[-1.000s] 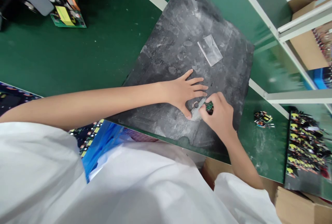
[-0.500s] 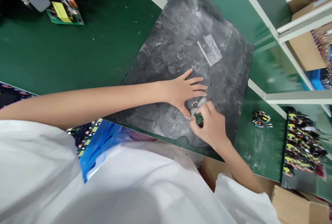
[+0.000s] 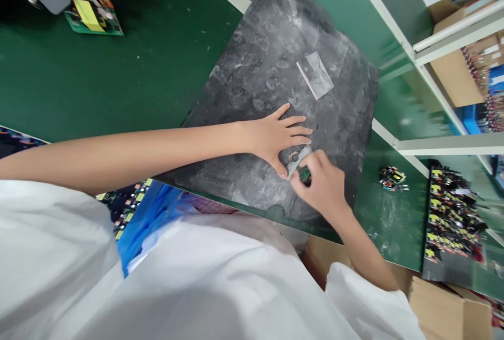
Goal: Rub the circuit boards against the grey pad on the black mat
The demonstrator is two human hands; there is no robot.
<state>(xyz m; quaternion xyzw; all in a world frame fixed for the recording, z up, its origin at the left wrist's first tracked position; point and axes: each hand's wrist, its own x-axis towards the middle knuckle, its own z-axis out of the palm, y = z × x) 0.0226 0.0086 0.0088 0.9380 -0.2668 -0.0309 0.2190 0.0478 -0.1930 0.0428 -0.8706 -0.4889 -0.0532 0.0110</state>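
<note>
My left hand (image 3: 271, 137) lies spread flat on a dark, scuffed mat (image 3: 252, 67), its thumb beside the left end of a small grey flat piece (image 3: 298, 161) with a round hole or dark spot in it. From the other side, my right hand (image 3: 325, 179) pinches this piece between curled thumb and index finger. A bit of green (image 3: 304, 174), perhaps circuit board, shows in the gap of that hand; the rest is hidden by the fingers. Farther up the mat sits a clear plastic sheet or small bag (image 3: 315, 75).
Circuit boards with yellow parts (image 3: 92, 14) stand at the upper left of the green table (image 3: 118, 77). To the right are a small electronic assembly (image 3: 392, 178) and a tray of several more (image 3: 452, 214). A white shelf frame (image 3: 452, 147) rises there; cardboard boxes (image 3: 437, 303) stand below.
The view has shifted slightly. My right hand has turned a little, and more of the grey piece shows between the hands. My left hand stays spread in place.
</note>
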